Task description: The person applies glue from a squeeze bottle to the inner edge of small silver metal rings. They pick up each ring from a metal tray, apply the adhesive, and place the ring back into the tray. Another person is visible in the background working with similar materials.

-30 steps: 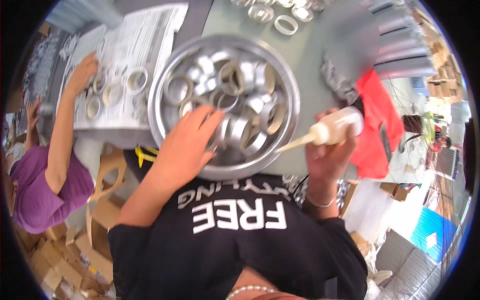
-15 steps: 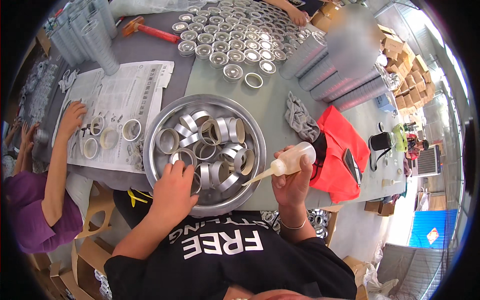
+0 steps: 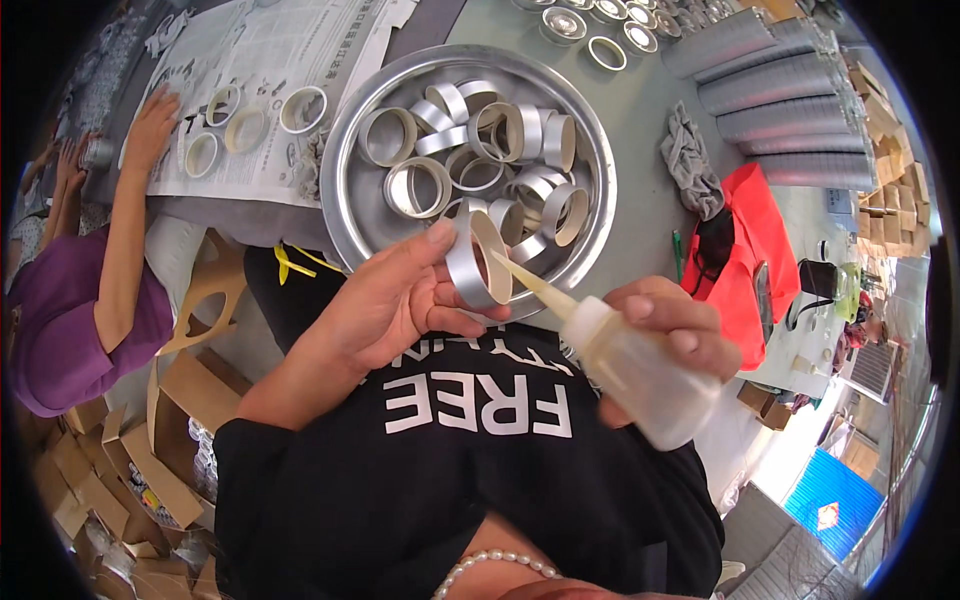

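Between thumb and fingers, my left hand point(image 3: 390, 295) grips a silver metal ring point(image 3: 468, 262) in front of my chest, its cream-coloured inside turned to the right. My right hand point(image 3: 672, 325) is closed round a translucent squeeze bottle point(image 3: 640, 375) with pale contents. The bottle's long tapered nozzle point(image 3: 535, 285) points up and left, its tip at the ring's opening; whether it touches is unclear. Just beyond both hands, a round steel basin point(image 3: 338, 175) contains many similar loose rings point(image 3: 388, 137).
Left of the basin, several rings point(image 3: 302, 110) lie on newspaper point(image 3: 255, 165), near a co-worker's hand point(image 3: 152, 125). A grey rag point(image 3: 690, 160) and red bag point(image 3: 745, 230) lie to the right, below stacked silver cylinders point(image 3: 790, 105). Round metal pieces point(image 3: 563, 25) stand at the far edge.
My left hand has lifted a ring out of the basin towards my chest. My right hand has brought the bottle closer, nozzle to the ring. The view has tilted down.
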Tool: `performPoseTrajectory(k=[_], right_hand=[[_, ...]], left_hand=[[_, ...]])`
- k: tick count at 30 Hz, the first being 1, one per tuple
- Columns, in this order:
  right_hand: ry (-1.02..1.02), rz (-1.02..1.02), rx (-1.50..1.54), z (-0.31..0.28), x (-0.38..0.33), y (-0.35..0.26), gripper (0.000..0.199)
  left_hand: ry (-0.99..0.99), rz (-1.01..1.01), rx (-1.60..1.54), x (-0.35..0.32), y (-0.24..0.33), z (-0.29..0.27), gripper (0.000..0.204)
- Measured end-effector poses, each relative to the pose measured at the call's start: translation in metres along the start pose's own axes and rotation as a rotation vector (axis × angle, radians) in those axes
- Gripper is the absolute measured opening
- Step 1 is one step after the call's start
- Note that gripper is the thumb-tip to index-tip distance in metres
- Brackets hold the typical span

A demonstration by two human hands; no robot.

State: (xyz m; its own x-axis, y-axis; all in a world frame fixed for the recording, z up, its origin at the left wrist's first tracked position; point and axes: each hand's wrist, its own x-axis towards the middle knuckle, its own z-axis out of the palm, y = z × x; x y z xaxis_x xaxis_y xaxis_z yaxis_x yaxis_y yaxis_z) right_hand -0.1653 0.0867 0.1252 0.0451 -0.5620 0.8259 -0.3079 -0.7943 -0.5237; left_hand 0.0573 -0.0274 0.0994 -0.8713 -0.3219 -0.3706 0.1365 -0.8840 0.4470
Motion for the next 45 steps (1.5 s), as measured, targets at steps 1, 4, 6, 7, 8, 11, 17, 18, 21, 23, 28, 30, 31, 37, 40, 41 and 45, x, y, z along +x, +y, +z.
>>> performPoseTrajectory(k=[1,4,6,7,8,11,17,18,21,23,28,30,31,37,40,41,45], right_hand=[[-0.040,-0.009,-0.025,0.003,0.002,-0.002,0.071],[-0.075,-0.073,-0.037,0.014,0.009,0.003,0.064],[-0.111,-0.112,-0.115,0.015,0.010,0.006,0.060],[-0.133,-0.119,-0.153,0.014,0.010,0.006,0.059],[-0.155,-0.126,-0.189,0.012,0.009,0.006,0.058],[-0.201,-0.102,-0.209,0.004,0.005,0.003,0.056],[-0.088,0.125,-0.124,0.003,0.004,-0.009,0.055],[-0.061,0.194,-0.096,0.002,0.004,-0.012,0.055],[0.052,0.346,-0.187,0.003,-0.002,-0.016,0.057],[0.126,0.437,-0.221,0.004,-0.005,-0.009,0.059],[0.322,0.762,-0.057,0.007,0.001,0.000,0.063],[0.393,0.892,0.047,0.012,0.010,0.001,0.065],[0.395,0.965,0.088,0.008,0.010,0.002,0.065],[0.593,1.231,0.702,-0.002,-0.003,0.024,0.054],[0.700,1.128,1.016,-0.017,-0.018,0.034,0.054],[0.721,1.092,0.989,-0.020,-0.018,0.033,0.055],[0.727,0.942,0.940,-0.039,-0.029,0.034,0.055]], left_hand=[[0.025,-0.015,-0.029,-0.002,-0.002,0.002,0.063],[0.041,-0.023,-0.048,-0.003,-0.003,0.006,0.054],[0.036,-0.008,-0.028,-0.004,-0.004,0.005,0.053],[0.038,0.001,0.000,-0.005,-0.002,0.006,0.052],[0.043,0.012,0.028,-0.007,-0.002,0.006,0.051],[0.059,0.085,0.146,-0.007,0.001,0.010,0.049],[0.028,0.407,0.528,-0.005,-0.002,0.011,0.068],[0.004,0.477,0.619,-0.005,-0.002,0.010,0.068],[0.026,0.634,0.827,-0.004,-0.001,0.013,0.067],[0.070,0.719,0.962,-0.006,0.001,0.018,0.060],[-0.082,0.929,1.266,-0.005,0.001,0.011,0.052],[-0.119,0.993,1.283,0.000,-0.003,0.007,0.051],[-0.135,1.030,1.368,-0.001,0.000,0.008,0.051],[-0.153,1.078,1.422,-0.003,0.005,0.005,0.049],[0.233,1.069,1.532,-0.021,0.035,-0.007,0.058],[0.483,1.038,1.596,-0.026,0.043,-0.020,0.064],[1.121,0.498,1.810,-0.053,0.080,-0.100,0.061]])
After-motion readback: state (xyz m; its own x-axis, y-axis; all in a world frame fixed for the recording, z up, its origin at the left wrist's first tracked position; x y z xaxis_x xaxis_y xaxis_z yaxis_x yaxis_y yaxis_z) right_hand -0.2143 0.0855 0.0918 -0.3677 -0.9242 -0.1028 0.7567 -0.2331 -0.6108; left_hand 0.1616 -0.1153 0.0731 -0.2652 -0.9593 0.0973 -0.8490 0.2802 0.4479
